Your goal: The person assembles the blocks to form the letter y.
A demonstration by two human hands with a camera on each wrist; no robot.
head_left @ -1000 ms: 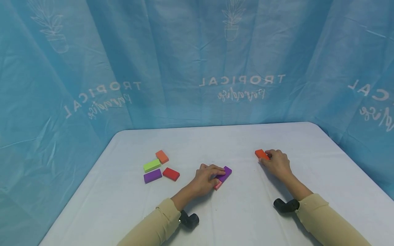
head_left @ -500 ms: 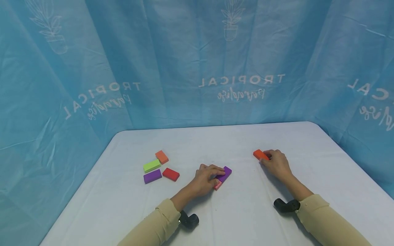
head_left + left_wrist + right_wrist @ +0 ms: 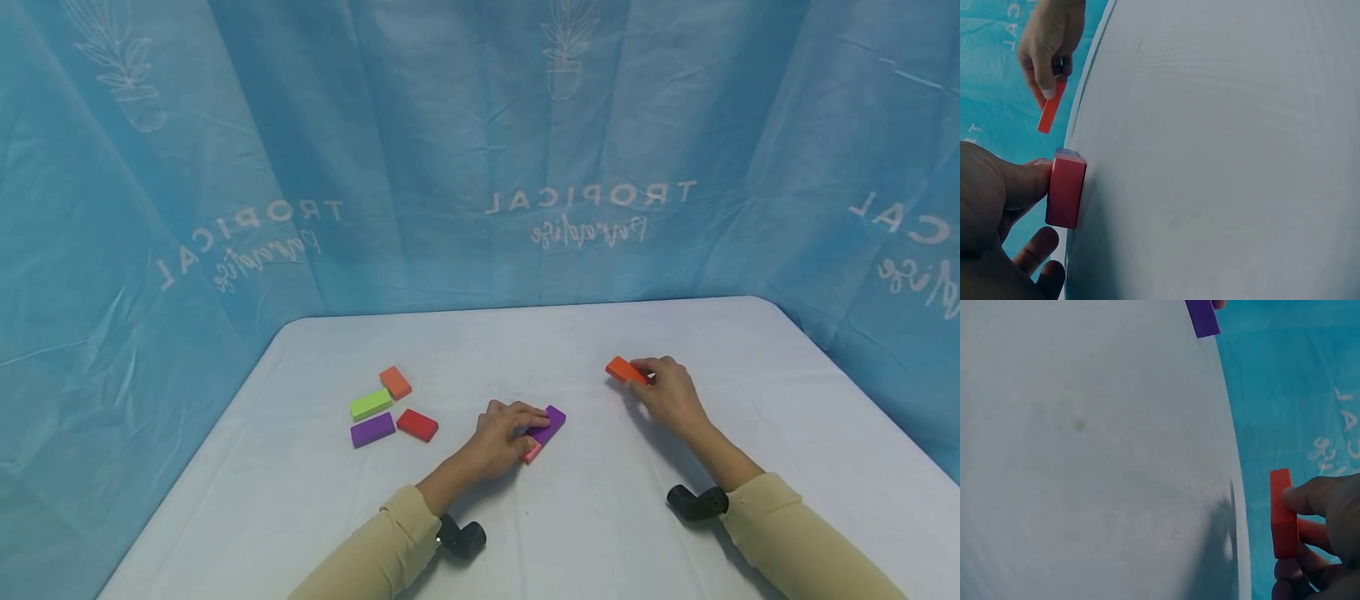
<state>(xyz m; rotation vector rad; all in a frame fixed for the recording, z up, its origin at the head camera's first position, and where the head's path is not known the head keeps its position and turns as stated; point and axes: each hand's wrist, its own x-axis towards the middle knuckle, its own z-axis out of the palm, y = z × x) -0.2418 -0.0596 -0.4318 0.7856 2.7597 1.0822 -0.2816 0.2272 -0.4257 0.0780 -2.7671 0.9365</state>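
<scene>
My left hand [image 3: 497,442] lies over two blocks set end to end on the white table. A forefinger rests on the purple block [image 3: 553,419], and the thumb touches the pink block [image 3: 532,452]. In the left wrist view the pink block's end face [image 3: 1066,192] shows beside the thumb, with other fingers bent below it. Farther right, my right hand [image 3: 670,395] pinches an orange-red block [image 3: 625,370] between thumb and fingers. That block slants above the table, with a shadow below, and its narrow side [image 3: 1281,506] faces the right wrist camera.
On the left of the table [image 3: 480,350] lie several loose blocks: an orange one [image 3: 395,382], a lime green one [image 3: 371,404], a second purple one [image 3: 372,430] and a red one [image 3: 417,425]. A blue printed curtain [image 3: 420,167] hangs behind the far edge.
The right hand has moved slightly left and away from me with the orange-red block, which looks raised a little. The left hand and the blocks beneath it have stayed put.
</scene>
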